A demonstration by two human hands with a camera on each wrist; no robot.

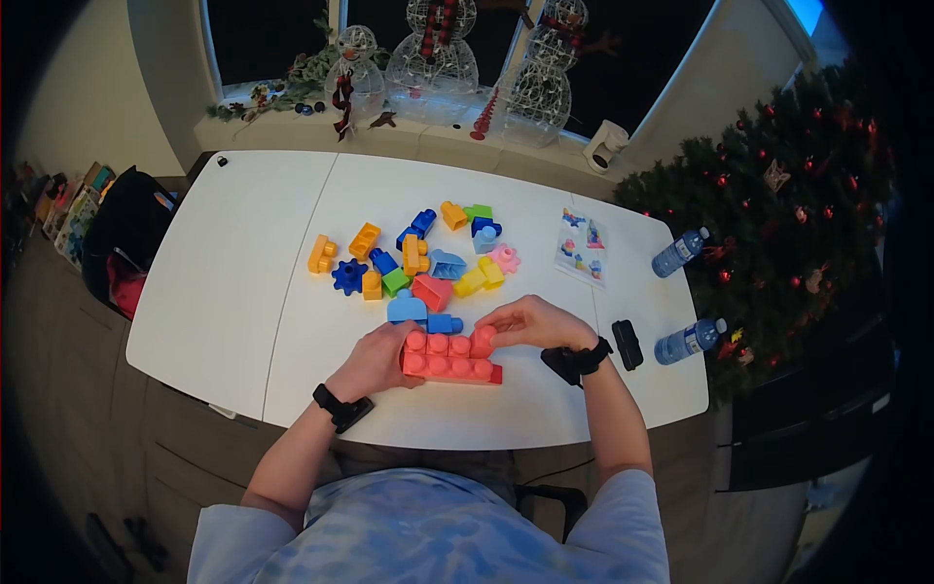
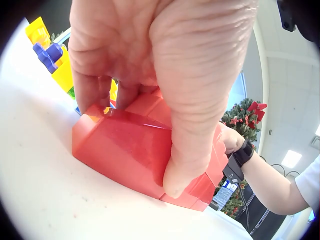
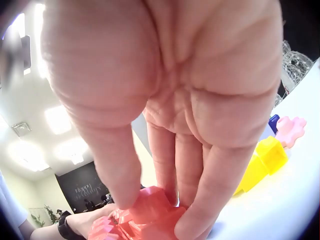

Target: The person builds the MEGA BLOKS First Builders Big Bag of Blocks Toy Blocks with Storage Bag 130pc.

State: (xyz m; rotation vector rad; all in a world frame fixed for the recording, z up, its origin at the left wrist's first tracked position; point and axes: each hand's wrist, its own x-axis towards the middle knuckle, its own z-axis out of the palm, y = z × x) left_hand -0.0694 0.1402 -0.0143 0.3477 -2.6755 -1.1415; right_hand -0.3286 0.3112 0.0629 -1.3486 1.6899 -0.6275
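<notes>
A long block of joined red toy bricks (image 1: pixel 448 368) lies on the white table in front of the person, studs facing up. The left hand (image 1: pixel 375 362) grips its left end; in the left wrist view the thumb lies along the near side of the red bricks (image 2: pixel 125 150) and the fingers go over the far side. At the right end, the right hand (image 1: pixel 533 321) pinches a red brick (image 1: pixel 483 340) between thumb and fingers, right at the top of the block. In the right wrist view that red brick (image 3: pixel 150 205) sits between the fingertips.
Loose bricks in several colours lie beyond the hands, including a light blue arched one (image 1: pixel 407 309) and a blue one (image 1: pixel 445 324). A picture sheet (image 1: pixel 582 248) lies farther right. Two water bottles (image 1: pixel 679 253) and a black case (image 1: pixel 628 345) are near the right edge.
</notes>
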